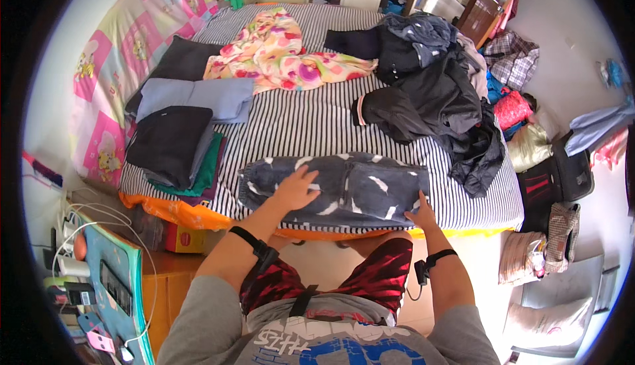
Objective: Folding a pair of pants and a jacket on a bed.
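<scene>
Dark grey trousers (364,186) with a white feather-like pattern lie folded lengthwise along the near edge of the bed, elastic end to the left. My left hand (297,190) rests on their left half, palm down and fingers spread. At the right end of the trousers, my right hand (422,212) touches the edge, thumb and forefinger apart. Whether its other fingers grip the cloth underneath is hidden. Left of the trousers is a stack of folded clothes with a black garment (171,139) on top. Behind that lies a folded light blue garment (196,98).
A striped sheet (297,131) covers the bed. Floral clothing (287,57) lies at its far side; a heap of dark clothes, including a black jacket (436,102), is on the right. A blue-topped table (111,265) with cables stands left, a chair (560,285) right.
</scene>
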`<move>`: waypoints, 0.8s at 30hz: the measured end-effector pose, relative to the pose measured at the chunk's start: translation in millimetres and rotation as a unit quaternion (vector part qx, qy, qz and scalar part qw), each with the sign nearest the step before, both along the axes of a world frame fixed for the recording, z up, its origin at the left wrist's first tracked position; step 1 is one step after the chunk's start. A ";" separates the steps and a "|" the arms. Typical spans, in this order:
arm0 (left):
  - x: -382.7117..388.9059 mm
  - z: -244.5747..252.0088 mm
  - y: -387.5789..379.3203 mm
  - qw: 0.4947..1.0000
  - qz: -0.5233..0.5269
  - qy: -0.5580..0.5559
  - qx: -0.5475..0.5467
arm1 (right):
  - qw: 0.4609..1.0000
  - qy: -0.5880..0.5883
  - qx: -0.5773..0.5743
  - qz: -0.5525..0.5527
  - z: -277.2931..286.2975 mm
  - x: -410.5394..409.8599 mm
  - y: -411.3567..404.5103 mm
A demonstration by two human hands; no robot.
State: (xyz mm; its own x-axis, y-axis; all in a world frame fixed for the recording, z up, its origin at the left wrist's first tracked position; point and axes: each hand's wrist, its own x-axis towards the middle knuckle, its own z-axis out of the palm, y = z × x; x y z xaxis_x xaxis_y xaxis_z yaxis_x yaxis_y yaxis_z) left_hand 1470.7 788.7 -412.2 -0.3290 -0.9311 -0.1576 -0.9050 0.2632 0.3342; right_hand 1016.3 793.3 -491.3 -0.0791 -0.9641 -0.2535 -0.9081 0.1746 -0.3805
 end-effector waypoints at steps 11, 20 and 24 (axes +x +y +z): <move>-77.7 -34.6 31.1 0.981 -0.192 0.004 -0.031 | 0.985 -0.113 -0.107 -0.069 -1.5 -24.1 0.3; -65.5 -11.8 41.1 0.986 -0.079 0.113 0.096 | 0.891 -0.403 0.097 -0.186 88.5 -18.4 -16.4; -45.1 -5.4 41.4 0.977 -0.027 0.185 0.098 | 0.870 -0.471 0.066 -0.128 143.9 20.7 -23.1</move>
